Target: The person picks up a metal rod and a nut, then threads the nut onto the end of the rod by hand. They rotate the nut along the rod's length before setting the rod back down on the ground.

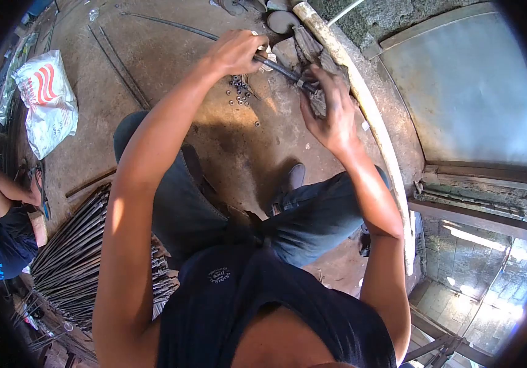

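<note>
A long dark metal rod runs from the upper left toward the middle right, in front of me. My left hand is closed around it, with a whitish cloth showing by the fingers. At the rod's right end sits a small nut-like ring. My right hand curls its fingers at that end, the thumb lower and somewhat apart; its exact contact is partly hidden. Grey rags lie just behind the right hand. Several loose nuts are scattered on the floor below the left hand.
A pale pole curves along my right side. At left are a white sack, a large bundle of dark rods and another seated person. Two thin rods lie on the concrete floor. A pale panel stands at right.
</note>
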`<state>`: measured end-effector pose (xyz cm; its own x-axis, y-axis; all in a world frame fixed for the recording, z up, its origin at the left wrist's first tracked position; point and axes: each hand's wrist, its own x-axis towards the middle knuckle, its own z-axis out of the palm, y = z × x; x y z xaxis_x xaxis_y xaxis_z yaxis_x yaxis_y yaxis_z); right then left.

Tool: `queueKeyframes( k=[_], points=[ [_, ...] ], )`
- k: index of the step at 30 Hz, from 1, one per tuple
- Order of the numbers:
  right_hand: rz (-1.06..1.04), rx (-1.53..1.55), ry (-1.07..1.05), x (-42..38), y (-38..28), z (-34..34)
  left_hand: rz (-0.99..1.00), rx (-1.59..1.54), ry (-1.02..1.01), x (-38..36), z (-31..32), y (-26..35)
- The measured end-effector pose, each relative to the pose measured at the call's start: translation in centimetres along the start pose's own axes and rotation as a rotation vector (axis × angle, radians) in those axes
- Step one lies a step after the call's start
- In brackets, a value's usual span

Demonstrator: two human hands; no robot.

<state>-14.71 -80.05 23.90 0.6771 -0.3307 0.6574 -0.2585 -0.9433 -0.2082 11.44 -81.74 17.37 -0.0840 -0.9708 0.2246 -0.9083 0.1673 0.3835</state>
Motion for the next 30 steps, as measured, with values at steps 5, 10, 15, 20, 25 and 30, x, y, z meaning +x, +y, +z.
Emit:
queueKeyframes(
  k=[5, 10, 15, 20, 25, 30],
  points=[
    [0.774, 0.347, -0.041, 1.4, -2.0, -0.7, -0.006, -0.015, -0.028, -0.2, -0.1, -0.1],
    [-0.012, 0.034, 0.034, 0.4, -0.5, 0.4, -0.015, 0.021, 0.007, -0.3, -0.1, 0.1],
    [0.379, 0.094, -0.136, 1.6, -1.6, -0.8, -0.006, 0.007, -0.021, -0.3, -0.2, 0.4],
    [0.087, 0.058, 0.027, 0.4, -1.4, 0.7, 0.000, 0.028, -0.007, -0.5, -0.7, 0.4],
    [0.241, 0.106, -0.020, 0.9, -1.2, 0.7, -0.013, 0.032, -0.018, -0.3, -0.5, 0.2],
    [0.506, 0.234, -0.047, 1.1, -1.2, 0.5, -0.028, 0.040, -0.061, -0.4, -0.8, 0.6]
  ],
)
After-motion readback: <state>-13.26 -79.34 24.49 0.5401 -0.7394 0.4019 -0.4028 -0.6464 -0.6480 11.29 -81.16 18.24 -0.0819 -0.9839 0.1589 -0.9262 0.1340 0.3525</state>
